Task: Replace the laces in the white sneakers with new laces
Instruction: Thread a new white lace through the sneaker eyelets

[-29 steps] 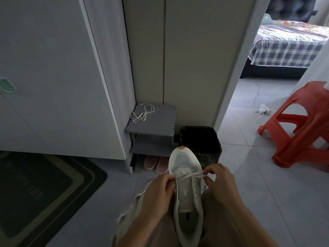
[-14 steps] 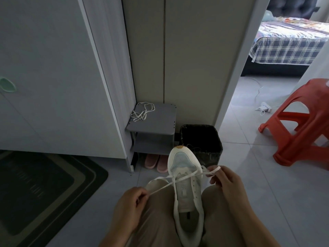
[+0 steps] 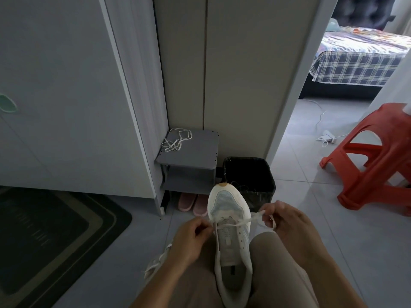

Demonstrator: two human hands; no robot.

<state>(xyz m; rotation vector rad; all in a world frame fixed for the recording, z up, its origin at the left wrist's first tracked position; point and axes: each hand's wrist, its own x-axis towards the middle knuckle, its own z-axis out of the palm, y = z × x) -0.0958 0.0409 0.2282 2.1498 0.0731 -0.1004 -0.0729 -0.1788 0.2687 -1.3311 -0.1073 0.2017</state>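
Grey tiled floor (image 3: 333, 230), and the white sneaker (image 3: 231, 230) stands between my knees (image 3: 271, 247), toe pointing away from me.
My hands flank it at the eyelets nearest the toe. My left hand (image 3: 191, 238) pinches one end of the lace (image 3: 253, 218) close against the shoe, and my right hand (image 3: 289, 227) pinches the other end, drawn out sideways. The shoe's long axis runs straight ahead, so the next eyelets lie toward me — left hand nearer, I judge.

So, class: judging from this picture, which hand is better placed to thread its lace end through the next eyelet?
Probably the left hand: its grip pinches the lace close beside the sneaker, while the right hand holds its end farther out to the side.
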